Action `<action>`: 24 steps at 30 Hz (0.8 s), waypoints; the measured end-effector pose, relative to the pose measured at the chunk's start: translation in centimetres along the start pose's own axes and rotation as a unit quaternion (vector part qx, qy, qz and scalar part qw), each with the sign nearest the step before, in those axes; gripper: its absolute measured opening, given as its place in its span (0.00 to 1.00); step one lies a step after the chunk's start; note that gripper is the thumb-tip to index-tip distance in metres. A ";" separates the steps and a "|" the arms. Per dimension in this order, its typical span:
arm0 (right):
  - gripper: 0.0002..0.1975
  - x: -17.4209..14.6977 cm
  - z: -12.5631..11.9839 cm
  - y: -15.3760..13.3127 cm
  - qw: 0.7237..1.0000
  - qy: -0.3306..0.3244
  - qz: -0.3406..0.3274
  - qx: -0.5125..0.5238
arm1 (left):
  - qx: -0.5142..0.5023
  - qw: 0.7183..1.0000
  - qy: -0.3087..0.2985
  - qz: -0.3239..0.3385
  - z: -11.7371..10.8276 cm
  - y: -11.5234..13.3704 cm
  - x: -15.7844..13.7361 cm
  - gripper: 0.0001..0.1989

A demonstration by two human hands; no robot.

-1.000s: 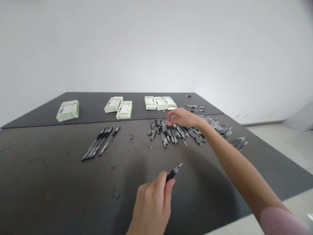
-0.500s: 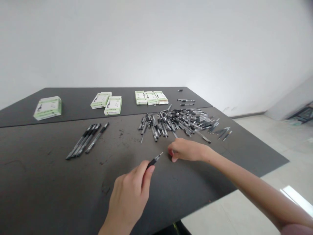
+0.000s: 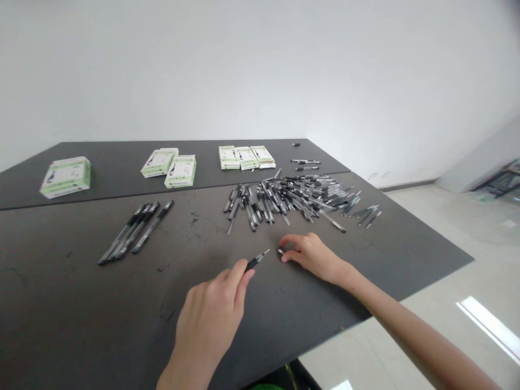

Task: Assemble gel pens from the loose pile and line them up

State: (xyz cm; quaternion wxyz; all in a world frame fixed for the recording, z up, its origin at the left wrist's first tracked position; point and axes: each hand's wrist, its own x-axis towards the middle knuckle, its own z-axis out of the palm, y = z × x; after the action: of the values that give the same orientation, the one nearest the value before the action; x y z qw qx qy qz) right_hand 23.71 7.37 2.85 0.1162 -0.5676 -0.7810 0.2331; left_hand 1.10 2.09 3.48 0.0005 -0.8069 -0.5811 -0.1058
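My left hand [image 3: 213,309] is closed around an uncapped pen [image 3: 257,261], whose bare tip points up and to the right. Just right of that tip, my right hand [image 3: 311,254] pinches a small dark piece with a light end, which looks like a pen cap [image 3: 280,251]; most of it is hidden by the fingers. Beyond my right hand lies a big loose pile of pens and clear barrels [image 3: 292,197]. To the left, several capped pens [image 3: 132,230] lie side by side at a slant.
Green and white boxes stand at the back: one box [image 3: 67,177] at far left, two boxes [image 3: 181,171] nearer the middle, three boxes [image 3: 246,157] behind the pile. Thin refills [image 3: 369,215] lie right of the pile, a few pens [image 3: 305,161] behind it. The dark table [image 3: 439,254] ends at right.
My right hand has drawn back slightly to the right and its fingers have turned, so the small cap-like piece now shows. My left hand still holds the pen. The view has shifted slightly.
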 end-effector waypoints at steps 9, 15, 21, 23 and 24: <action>0.09 -0.1 0.6 -0.1 1.000 0.011 -0.013 -0.020 | 0.010 1.000 -0.022 0.000 -0.2 0.6 0.5 0.15; 0.10 -0.3 1.0 0.3 0.998 0.026 -0.045 -0.024 | 0.005 0.999 -0.041 0.021 -0.2 0.5 0.5 0.15; 0.09 -0.9 0.9 -0.2 0.985 0.030 -0.086 0.147 | -0.006 0.997 -0.027 0.074 0.1 0.3 0.4 0.15; 0.09 -1.0 0.9 -0.5 0.977 0.003 -0.072 0.201 | -0.016 0.996 -0.016 0.089 0.2 0.3 0.3 0.15; 0.10 -1.0 1.0 -0.5 0.970 -0.012 -0.063 0.234 | -0.021 0.995 -0.011 0.093 0.3 0.2 0.3 0.15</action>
State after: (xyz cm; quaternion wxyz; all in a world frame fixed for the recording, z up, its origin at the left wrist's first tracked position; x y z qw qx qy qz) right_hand 23.18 6.08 2.36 0.2505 -0.4717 -0.7403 0.4084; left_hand 1.45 2.32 3.27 -0.0129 -0.8586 -0.5009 -0.1081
